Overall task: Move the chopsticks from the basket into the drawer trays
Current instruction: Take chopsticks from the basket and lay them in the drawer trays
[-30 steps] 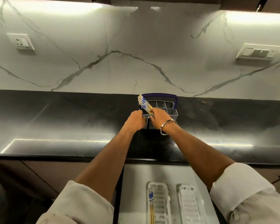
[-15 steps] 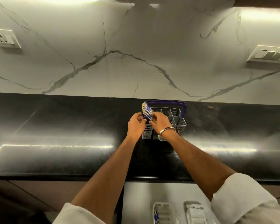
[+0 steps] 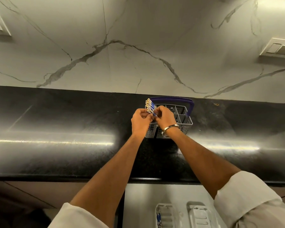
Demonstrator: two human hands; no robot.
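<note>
Both of my hands are up at the left end of the grey basket (image 3: pixel 184 122), which stands on the black counter (image 3: pixel 56 129) close to the marble wall (image 3: pixel 138 38), its purple handle (image 3: pixel 190 106) arching over the far side. My left hand (image 3: pixel 141 122) has its fingers curled in toward the bundle of chopsticks (image 3: pixel 149 106), and my right hand (image 3: pixel 165 118), with a metal bangle (image 3: pixel 170 128) on the wrist, pinches the same bundle from the other side, so both hands grasp the chopsticks where the two sets of fingertips meet. Their blue-and-white patterned tops fan out above my knuckles, leaning left out of the basket's left compartment. Below the counter edge the open drawer (image 3: pixel 138 203) shows two white trays (image 3: pixel 197 214) side by side; the left tray (image 3: pixel 169 216) already holds some chopsticks along its left edge.
</note>
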